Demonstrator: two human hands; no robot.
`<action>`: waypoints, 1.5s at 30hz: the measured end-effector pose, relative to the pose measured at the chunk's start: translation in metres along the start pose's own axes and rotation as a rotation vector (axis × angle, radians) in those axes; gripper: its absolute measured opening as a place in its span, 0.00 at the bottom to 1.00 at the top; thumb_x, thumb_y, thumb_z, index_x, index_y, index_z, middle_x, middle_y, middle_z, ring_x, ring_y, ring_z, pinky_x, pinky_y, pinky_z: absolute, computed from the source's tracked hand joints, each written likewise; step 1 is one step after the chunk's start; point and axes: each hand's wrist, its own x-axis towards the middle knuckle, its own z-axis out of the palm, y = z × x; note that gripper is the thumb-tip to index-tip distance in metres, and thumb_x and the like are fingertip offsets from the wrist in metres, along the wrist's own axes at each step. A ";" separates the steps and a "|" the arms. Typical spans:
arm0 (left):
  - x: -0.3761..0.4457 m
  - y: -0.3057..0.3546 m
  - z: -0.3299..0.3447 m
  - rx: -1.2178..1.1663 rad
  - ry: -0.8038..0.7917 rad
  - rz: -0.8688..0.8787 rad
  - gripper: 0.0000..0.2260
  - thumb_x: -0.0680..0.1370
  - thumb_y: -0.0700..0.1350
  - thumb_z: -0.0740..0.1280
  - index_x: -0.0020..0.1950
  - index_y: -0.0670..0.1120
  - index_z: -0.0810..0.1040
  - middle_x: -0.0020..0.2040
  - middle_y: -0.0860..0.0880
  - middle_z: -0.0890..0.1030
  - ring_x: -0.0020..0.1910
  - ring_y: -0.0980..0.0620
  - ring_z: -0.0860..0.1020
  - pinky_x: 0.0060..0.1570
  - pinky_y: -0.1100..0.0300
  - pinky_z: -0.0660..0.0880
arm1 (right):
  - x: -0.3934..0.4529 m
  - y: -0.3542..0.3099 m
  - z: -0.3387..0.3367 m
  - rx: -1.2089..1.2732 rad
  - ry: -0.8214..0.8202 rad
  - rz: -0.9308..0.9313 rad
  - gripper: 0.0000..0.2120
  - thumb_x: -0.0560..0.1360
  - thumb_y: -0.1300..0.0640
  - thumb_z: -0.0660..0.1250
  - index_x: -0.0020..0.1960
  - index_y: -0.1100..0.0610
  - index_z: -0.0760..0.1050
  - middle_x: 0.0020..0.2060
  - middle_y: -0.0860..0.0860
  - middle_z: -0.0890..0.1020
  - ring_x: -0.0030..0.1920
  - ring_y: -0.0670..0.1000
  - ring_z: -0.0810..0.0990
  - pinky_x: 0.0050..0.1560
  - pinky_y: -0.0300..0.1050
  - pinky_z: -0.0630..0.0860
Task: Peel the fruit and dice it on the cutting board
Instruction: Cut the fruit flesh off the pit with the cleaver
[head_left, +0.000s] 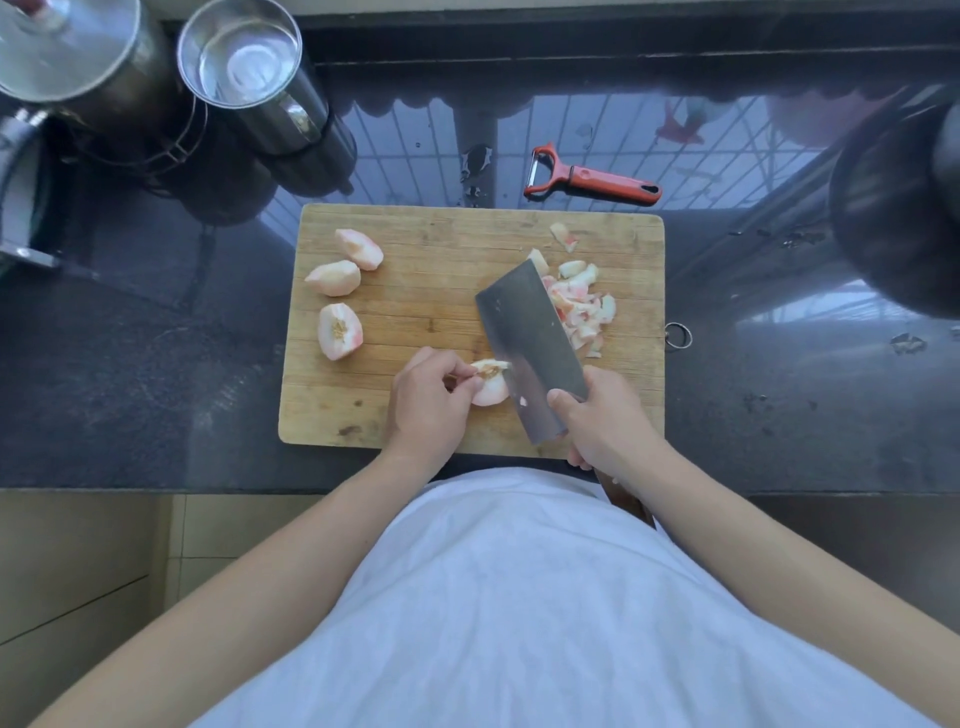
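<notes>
Wooden board (415, 415): three loose wedges (338, 331) (perhaps peach); left hand (426, 405) pinches a fourth (491, 387), right hand (605, 415) grips cleaver (524, 332).

Both bare forearms reach forward from the bottom corners, converging toward the middle. Left hand (426, 400) is knuckles up, fingers curled, thumb and fingertips pinching a fruit piece (491, 384). Right hand (602, 415) is wrapped round the cleaver (530, 343) where handle meets blade, thumb laid on the blade's flat side, wrist straight. Hands are near each other, not touching.
</notes>
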 end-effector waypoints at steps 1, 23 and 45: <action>0.000 0.000 0.002 0.007 0.010 0.004 0.04 0.76 0.39 0.75 0.43 0.46 0.84 0.45 0.55 0.78 0.45 0.53 0.79 0.47 0.63 0.73 | 0.002 -0.001 0.003 -0.006 0.012 -0.004 0.05 0.81 0.53 0.60 0.49 0.50 0.74 0.37 0.55 0.82 0.26 0.54 0.82 0.31 0.51 0.81; -0.024 0.000 0.008 -0.305 0.051 -0.136 0.14 0.79 0.36 0.72 0.62 0.49 0.81 0.58 0.53 0.82 0.56 0.60 0.81 0.53 0.73 0.75 | -0.004 0.007 0.009 0.115 0.026 -0.053 0.04 0.82 0.54 0.62 0.49 0.48 0.74 0.39 0.53 0.83 0.23 0.50 0.79 0.26 0.44 0.76; -0.020 -0.031 0.013 0.031 0.159 0.286 0.05 0.79 0.33 0.69 0.49 0.38 0.86 0.50 0.46 0.80 0.48 0.48 0.77 0.46 0.54 0.75 | 0.002 0.030 0.003 -0.106 0.020 -0.220 0.06 0.81 0.53 0.62 0.46 0.53 0.76 0.35 0.49 0.79 0.32 0.53 0.78 0.39 0.59 0.81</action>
